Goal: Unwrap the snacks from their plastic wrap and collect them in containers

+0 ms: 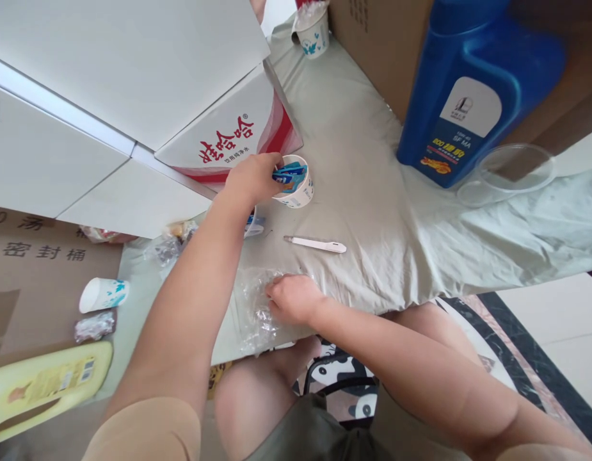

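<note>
My left hand (257, 178) reaches over the rim of a white paper cup (300, 195) with a leaf print. Its fingers close on the small blue packets (290, 176) inside, though the fingertips are partly hidden. Lower down, my right hand (296, 299) is closed on a crumpled clear plastic bag (262, 320) lying on the cloth. Between the hands lies a white utility knife (319, 244). Behind my left forearm, a clear plastic cup (255, 224) with something dark blue in it is partly covered.
White boxes (108, 57) and a red-and-white carton (228, 137) stand at left. A tipped paper cup (105, 294) and a yellow jug (50, 387) lie nearby. At right are a blue oil bottle (463, 96) and a clear tub (516, 169). Another paper cup (313, 35) stands far back.
</note>
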`<act>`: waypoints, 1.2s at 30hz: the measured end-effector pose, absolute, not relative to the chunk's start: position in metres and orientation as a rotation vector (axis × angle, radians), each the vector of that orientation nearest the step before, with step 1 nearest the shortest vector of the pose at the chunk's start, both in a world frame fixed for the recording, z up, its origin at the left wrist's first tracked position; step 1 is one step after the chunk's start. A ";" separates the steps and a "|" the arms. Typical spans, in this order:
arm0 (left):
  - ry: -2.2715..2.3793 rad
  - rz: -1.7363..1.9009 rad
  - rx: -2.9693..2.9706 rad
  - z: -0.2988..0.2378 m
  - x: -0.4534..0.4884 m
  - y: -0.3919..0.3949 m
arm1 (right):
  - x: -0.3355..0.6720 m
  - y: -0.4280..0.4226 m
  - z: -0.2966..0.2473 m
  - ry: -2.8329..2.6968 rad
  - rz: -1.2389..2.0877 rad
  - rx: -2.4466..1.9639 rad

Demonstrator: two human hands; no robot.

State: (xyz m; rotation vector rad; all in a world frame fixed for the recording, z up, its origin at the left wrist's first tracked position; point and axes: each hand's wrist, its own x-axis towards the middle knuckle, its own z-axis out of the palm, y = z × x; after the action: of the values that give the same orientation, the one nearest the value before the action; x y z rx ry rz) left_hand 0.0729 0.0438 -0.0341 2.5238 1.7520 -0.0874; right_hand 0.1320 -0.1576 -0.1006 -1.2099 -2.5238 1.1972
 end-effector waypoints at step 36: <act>1.894 1.341 1.686 0.001 -0.070 -0.012 | 0.124 -0.159 -0.100 -2.574 1.158 -1.221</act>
State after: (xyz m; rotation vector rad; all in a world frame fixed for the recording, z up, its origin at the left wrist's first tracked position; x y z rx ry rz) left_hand -0.0701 -0.0120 0.0006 1.6861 1.8942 1.3409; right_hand 0.1239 -0.1592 -0.0996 -1.2213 -2.5739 1.1579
